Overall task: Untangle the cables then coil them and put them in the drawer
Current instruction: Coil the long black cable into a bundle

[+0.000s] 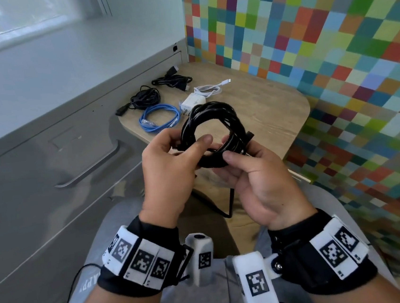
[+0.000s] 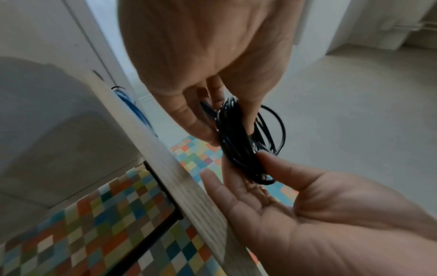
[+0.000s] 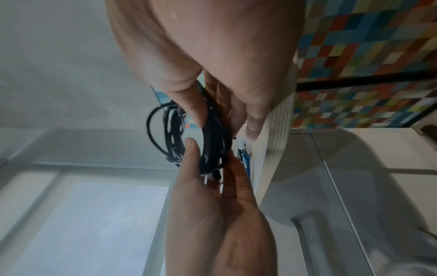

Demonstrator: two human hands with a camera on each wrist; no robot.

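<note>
my left hand (image 1: 169, 172) covers lower left of black coil (image 1: 212, 130); my right hand (image 1: 258, 177) covers lower right. coil's free end not traceable among loops. blue cable (image 2: 139, 114) in left wrist view mostly behind table edge (image 2: 179, 179), blurred. white charger (image 1: 192, 102) partly behind coil. far black cables' (image 1: 171, 80) plug types too small to tell.

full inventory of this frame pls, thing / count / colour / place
held cable coil: 1, black, gripped in both hands above the table edge
cable bundles: 2, black, far left of table
network cable: 1, blue, coiled on table
charger with cable: 1, white, mid table
table: 1, light wood
drawer cabinet: 1, grey, left, shut
wall: multicoloured squares
left hand: holds coil
right hand: holds coil
</note>
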